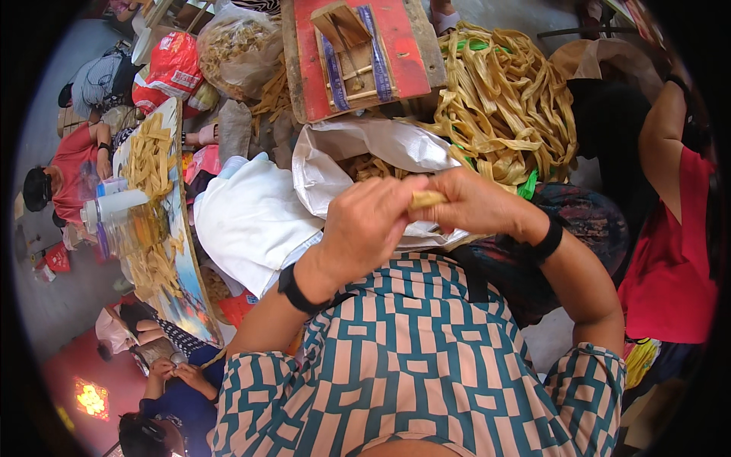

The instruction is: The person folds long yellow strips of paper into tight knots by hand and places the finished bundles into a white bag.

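Both my hands are raised in front of my chest and meet over an open white sack (322,165). My left hand (360,225) has its fingers curled in, touching the fingertips of my right hand. Between the thumb and fingers of my right hand (482,203) is a short folded yellow strip (428,199). Its left end disappears behind the left fingers, so whether they also grip it is hidden. Inside the sack below lie small knotted-looking yellow pieces (380,169).
Ahead, a red board (408,54) carries a wooden block device (342,28). Long yellow strips (502,103) with green ties are heaped at right. Left are a white cloth (245,223) and a table (191,268) with strips and jars. People sit on both sides.
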`<state>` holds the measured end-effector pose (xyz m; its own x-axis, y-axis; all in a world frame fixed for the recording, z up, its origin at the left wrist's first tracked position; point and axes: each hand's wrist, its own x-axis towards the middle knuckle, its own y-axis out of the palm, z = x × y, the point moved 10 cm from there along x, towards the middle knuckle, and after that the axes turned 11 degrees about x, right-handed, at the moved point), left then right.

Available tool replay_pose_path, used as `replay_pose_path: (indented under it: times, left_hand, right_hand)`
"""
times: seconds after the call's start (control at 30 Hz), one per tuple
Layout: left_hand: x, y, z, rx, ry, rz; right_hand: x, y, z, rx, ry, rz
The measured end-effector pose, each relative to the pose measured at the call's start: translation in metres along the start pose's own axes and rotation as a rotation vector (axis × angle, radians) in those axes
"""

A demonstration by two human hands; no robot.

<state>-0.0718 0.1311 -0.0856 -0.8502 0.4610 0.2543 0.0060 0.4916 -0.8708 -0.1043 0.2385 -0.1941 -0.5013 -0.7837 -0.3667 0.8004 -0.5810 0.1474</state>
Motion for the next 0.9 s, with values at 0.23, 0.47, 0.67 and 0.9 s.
replay_pose_path:
  times: [0.23, 0.47, 0.67, 0.9]
  left_hand:
    - [-0.045, -0.03, -0.013, -0.175, -0.052, 0.058]
    - [-0.069, -0.021, 0.002, -0.662, -0.315, 0.353]
    - [-0.061, -0.028, -0.002, -0.554, -0.257, 0.32]
    - [-0.061, -0.046, -0.006, -0.822, -0.299, 0.331]
  right_hand:
    - [-0.047, 0.067, 0.06, -0.454, -0.481, -0.069]
    - [-0.055, 0.086, 0.086, -0.36, -0.569, -0.034]
    - [-0.049, 0.083, 0.074, -0.404, -0.55, -0.137]
    - [-0.071, 0.09, 0.11, -0.335, -0.758, -0.056]
